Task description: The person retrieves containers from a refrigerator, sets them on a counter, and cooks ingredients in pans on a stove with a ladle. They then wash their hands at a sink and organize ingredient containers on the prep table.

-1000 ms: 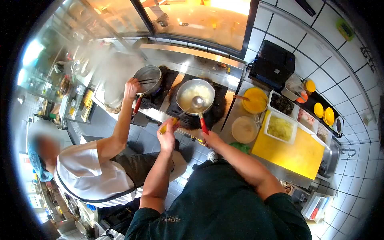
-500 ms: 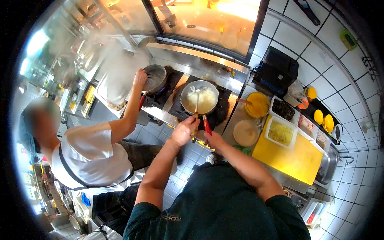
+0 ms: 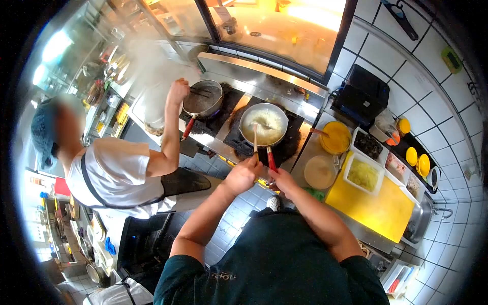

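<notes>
A saucepan [image 3: 246, 113] with a red handle [image 3: 271, 158] sits on the stove in front of me, holding a pale, creamy white mixture [image 3: 266, 122]. My right hand [image 3: 284, 182] is closed around that red handle. In my left hand [image 3: 243, 177], the fingers are wrapped round the lower end of a light wooden stirring utensil [image 3: 255, 144]. It slants up into the saucepan, and its head is sunk in the mixture, so its shape is hidden. Both hands are close together at the stove's front edge.
To the left, a co-worker [image 3: 117, 162] holds dark, thin sticks over another pan [image 3: 202, 109], with steam nearby. On the right are a yellow cutting board [image 3: 373, 213], a tub of shredded food [image 3: 363, 173], a yellow bowl [image 3: 335, 138] and a beige bowl [image 3: 320, 172].
The white mixture looks smoother and more spread out, and the utensil's head has shifted within it. The co-worker's hand has risen slightly from the other pan. My view has shifted a little.
</notes>
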`<action>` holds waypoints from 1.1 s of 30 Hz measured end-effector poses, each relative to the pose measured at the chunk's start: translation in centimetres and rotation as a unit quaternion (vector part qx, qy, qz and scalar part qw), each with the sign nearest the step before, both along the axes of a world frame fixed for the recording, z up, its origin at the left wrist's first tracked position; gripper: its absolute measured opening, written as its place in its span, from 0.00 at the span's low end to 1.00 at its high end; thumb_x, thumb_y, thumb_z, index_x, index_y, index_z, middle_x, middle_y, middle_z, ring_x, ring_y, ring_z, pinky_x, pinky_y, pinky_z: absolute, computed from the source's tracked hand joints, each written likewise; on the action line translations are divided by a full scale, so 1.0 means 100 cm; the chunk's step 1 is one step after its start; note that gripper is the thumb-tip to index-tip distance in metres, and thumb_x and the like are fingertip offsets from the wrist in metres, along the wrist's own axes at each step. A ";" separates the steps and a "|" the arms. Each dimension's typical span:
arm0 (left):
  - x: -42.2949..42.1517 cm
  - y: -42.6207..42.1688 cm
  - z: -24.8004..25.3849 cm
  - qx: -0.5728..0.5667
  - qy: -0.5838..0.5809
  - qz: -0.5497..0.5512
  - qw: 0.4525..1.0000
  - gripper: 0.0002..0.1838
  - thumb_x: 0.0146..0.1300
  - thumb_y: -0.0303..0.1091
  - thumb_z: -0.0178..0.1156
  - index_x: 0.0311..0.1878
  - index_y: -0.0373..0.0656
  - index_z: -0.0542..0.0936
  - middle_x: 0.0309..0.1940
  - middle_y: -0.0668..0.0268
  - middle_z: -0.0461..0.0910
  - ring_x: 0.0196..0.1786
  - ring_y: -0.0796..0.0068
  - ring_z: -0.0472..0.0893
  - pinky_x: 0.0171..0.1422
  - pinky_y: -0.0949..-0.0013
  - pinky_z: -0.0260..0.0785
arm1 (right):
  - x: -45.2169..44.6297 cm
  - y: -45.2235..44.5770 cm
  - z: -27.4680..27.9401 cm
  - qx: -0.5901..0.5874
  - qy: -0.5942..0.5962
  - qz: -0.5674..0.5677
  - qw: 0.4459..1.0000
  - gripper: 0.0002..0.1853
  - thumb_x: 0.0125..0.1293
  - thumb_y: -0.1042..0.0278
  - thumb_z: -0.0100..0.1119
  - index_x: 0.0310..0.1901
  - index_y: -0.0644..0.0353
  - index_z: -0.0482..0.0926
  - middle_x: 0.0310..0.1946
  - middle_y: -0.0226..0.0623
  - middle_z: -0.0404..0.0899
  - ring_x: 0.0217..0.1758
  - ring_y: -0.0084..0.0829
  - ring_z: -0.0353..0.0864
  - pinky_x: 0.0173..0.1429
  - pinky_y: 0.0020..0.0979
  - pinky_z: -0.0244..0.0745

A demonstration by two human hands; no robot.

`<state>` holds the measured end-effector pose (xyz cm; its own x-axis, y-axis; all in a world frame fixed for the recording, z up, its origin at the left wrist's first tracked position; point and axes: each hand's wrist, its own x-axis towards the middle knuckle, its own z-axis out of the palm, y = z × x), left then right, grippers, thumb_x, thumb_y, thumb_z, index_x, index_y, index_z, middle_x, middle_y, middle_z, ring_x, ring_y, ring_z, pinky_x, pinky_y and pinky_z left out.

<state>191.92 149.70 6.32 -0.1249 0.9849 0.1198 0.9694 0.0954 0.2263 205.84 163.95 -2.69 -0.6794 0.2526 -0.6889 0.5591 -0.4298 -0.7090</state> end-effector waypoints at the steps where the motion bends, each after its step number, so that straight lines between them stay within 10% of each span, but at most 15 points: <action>1: 0.007 0.003 0.005 -0.016 0.001 -0.001 1.000 0.21 0.57 0.26 0.61 0.56 0.36 0.79 0.56 0.46 0.78 0.48 0.54 0.85 0.50 0.59 0.82 | 0.002 0.002 0.003 0.002 -0.004 0.005 1.000 0.15 0.77 0.52 0.55 0.50 0.56 0.75 0.35 0.32 0.81 0.30 0.24 0.80 0.33 0.27 0.77; 6: -0.002 0.024 0.007 0.101 -0.049 -0.063 0.992 0.20 0.56 0.25 0.61 0.54 0.35 0.79 0.49 0.47 0.81 0.47 0.54 0.85 0.47 0.59 0.82 | 0.014 0.008 0.006 0.050 0.003 0.001 0.999 0.25 0.74 0.53 0.61 0.63 0.63 0.72 0.39 0.35 0.82 0.31 0.27 0.82 0.34 0.28 0.80; 11: 0.009 0.027 0.023 -0.014 -0.027 0.018 0.999 0.07 0.58 0.25 0.60 0.39 0.36 0.75 0.41 0.50 0.78 0.40 0.49 0.84 0.44 0.54 0.80 | 0.059 0.020 0.008 0.296 0.042 0.064 0.952 0.34 0.69 0.53 0.65 0.68 0.69 0.70 0.49 0.51 0.85 0.43 0.39 0.88 0.47 0.38 0.82; 15: -0.004 0.032 0.021 0.104 -0.101 -0.066 0.987 0.17 0.58 0.26 0.61 0.52 0.34 0.78 0.48 0.47 0.80 0.45 0.48 0.84 0.47 0.55 0.81 | 0.110 0.014 0.063 0.303 0.032 -0.035 0.952 0.29 0.65 0.51 0.68 0.60 0.65 0.77 0.50 0.54 0.84 0.54 0.46 0.85 0.60 0.44 0.77; 22: 0.018 0.036 0.031 -0.059 -0.046 0.010 0.997 0.07 0.60 0.24 0.58 0.42 0.37 0.75 0.43 0.49 0.80 0.41 0.50 0.84 0.43 0.53 0.80 | 0.187 0.005 -0.009 0.642 -0.073 0.145 0.750 0.32 0.58 0.51 0.72 0.62 0.58 0.78 0.63 0.65 0.73 0.63 0.60 0.75 0.67 0.51 0.71; 25: 0.010 0.041 0.021 0.145 -0.094 -0.025 0.985 0.05 0.60 0.23 0.57 0.40 0.38 0.76 0.36 0.51 0.79 0.39 0.51 0.83 0.43 0.52 0.79 | 0.188 0.007 -0.028 0.678 -0.075 0.147 0.716 0.34 0.57 0.51 0.73 0.64 0.56 0.77 0.63 0.68 0.71 0.62 0.61 0.76 0.67 0.51 0.72; 29: 0.013 0.038 0.005 0.042 -0.030 0.053 0.997 0.06 0.59 0.23 0.59 0.39 0.38 0.75 0.40 0.50 0.78 0.40 0.46 0.82 0.47 0.51 0.78 | 0.188 0.024 -0.046 0.529 -0.101 0.186 0.822 0.30 0.56 0.56 0.71 0.59 0.57 0.78 0.52 0.55 0.77 0.56 0.57 0.77 0.58 0.51 0.75; 33: 0.044 0.025 0.037 0.101 -0.056 0.084 0.990 0.14 0.53 0.23 0.63 0.45 0.38 0.78 0.44 0.51 0.80 0.46 0.50 0.84 0.49 0.55 0.80 | 0.203 0.028 -0.024 0.577 -0.062 0.126 0.805 0.28 0.56 0.57 0.71 0.58 0.57 0.77 0.50 0.55 0.76 0.54 0.57 0.75 0.56 0.54 0.74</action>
